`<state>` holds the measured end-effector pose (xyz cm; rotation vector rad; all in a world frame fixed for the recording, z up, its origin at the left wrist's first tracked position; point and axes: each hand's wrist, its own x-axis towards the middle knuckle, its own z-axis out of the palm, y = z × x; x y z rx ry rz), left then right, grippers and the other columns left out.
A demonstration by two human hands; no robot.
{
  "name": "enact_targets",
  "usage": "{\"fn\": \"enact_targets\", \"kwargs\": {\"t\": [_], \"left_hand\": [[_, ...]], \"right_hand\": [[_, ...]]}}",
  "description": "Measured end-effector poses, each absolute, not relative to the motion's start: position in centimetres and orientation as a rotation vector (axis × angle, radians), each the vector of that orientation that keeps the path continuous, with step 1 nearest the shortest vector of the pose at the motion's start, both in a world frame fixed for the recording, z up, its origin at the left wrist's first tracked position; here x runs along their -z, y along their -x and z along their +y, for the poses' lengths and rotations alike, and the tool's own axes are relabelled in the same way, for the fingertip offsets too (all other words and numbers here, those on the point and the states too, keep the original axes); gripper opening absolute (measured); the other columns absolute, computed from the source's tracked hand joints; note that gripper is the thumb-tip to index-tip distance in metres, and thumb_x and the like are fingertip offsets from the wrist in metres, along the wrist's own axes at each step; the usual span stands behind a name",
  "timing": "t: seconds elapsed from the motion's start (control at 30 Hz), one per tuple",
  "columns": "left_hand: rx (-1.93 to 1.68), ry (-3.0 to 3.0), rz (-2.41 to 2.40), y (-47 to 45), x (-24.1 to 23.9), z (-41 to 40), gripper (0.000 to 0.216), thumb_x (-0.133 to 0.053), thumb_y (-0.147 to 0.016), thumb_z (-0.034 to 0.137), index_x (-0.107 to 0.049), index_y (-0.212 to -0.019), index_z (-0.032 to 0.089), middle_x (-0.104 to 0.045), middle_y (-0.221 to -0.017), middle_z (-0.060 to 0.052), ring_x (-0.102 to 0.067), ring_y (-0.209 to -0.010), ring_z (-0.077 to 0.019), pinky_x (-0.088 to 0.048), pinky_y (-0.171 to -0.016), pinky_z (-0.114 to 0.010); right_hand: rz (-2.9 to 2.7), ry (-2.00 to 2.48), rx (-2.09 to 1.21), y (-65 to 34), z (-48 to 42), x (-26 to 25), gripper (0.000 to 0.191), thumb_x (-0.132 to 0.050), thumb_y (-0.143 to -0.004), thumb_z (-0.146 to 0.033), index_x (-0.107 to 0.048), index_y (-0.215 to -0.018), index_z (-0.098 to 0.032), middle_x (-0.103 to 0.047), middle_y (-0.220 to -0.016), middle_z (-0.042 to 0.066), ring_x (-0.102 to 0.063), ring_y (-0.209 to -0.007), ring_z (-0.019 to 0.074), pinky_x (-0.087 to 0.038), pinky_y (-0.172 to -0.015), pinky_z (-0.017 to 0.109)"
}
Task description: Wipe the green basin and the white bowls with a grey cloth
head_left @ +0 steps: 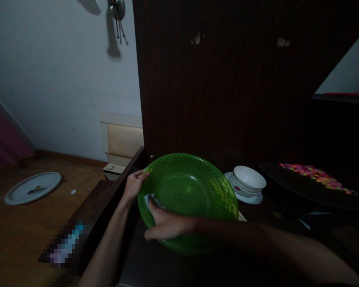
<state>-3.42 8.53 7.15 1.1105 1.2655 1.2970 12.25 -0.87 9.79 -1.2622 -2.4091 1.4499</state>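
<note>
A green plastic basin (184,191) with a scaly textured wall is tilted toward me above the dark wooden surface. My left hand (134,185) grips its rim at the upper left, thumb on the inner side. Lower down, my right hand (167,225) reaches across the basin's near left edge. It presses a crumpled whitish cloth (151,197) against the inside wall. Part of the cloth is hidden under the fingers, so I cannot tell whether it is fabric or tissue.
Stacked white bowls (249,178) sit on a plate (254,199) right of the basin. Farther right lies a dark round object with a colourful cluster (317,177). A dark wooden panel (221,87) rises behind. A white round tray (16,195) lies on the floor at left.
</note>
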Motion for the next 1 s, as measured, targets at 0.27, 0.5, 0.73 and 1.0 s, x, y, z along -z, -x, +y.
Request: {"fn": "enact_targets", "kwargs": {"t": [0.27, 0.5, 0.73, 1.0], "left_hand": [[-1.331, -1.18, 1.182, 3.9, -8.6, 7.5, 0.061, -0.086, -0.044, 0.034, -0.074, -0.1, 0.012, -0.079, -0.083, -0.008, -0.074, -0.075, -0.0277, -0.058, -0.067, -0.034], [-1.472, -1.185, 1.177, 4.5, -8.7, 7.4, 0.071, -0.086, -0.05, 0.044, -0.068, -0.112, 0.013, -0.078, -0.089, -0.008, -0.073, -0.079, -0.0265, -0.057, -0.069, -0.032], [-1.614, -1.202, 1.161, 4.2, -8.6, 7.1, 0.069, -0.086, -0.056, 0.05, -0.066, -0.112, 0.015, -0.077, -0.103, -0.011, -0.072, -0.094, -0.0288, -0.057, -0.081, -0.035], [-1.648, -1.272, 1.228, 4.3, -8.5, 7.2, 0.064, -0.082, -0.06, 0.051, -0.067, -0.11, 0.015, -0.076, -0.107, -0.012, -0.071, -0.101, -0.0312, -0.057, -0.088, -0.04]], "right_hand": [[-2.612, 1.134, -1.086, -11.6, -1.9, -8.0, 0.123, -0.071, -0.075, -0.034, 0.014, -0.153, 0.009, 0.021, -0.16, 0.032, 0.018, -0.15, 0.0384, -0.011, -0.125, 0.053], [-2.672, 1.031, -0.902, -11.4, -0.8, -6.9, 0.115, -0.066, -0.08, -0.033, 0.011, -0.154, 0.009, 0.019, -0.16, 0.03, 0.017, -0.151, 0.0354, -0.009, -0.126, 0.05], [-2.642, 1.003, -0.829, -11.8, -1.3, -6.4, 0.09, -0.043, -0.1, -0.042, 0.001, -0.153, 0.015, 0.013, -0.16, 0.033, 0.016, -0.151, 0.0343, -0.004, -0.126, 0.051], [-2.723, 1.17, -1.062, -16.8, -2.8, -5.5, 0.097, -0.034, -0.099, -0.064, -0.006, -0.156, 0.009, 0.002, -0.163, 0.03, 0.004, -0.153, 0.0344, -0.009, -0.126, 0.05]]}}
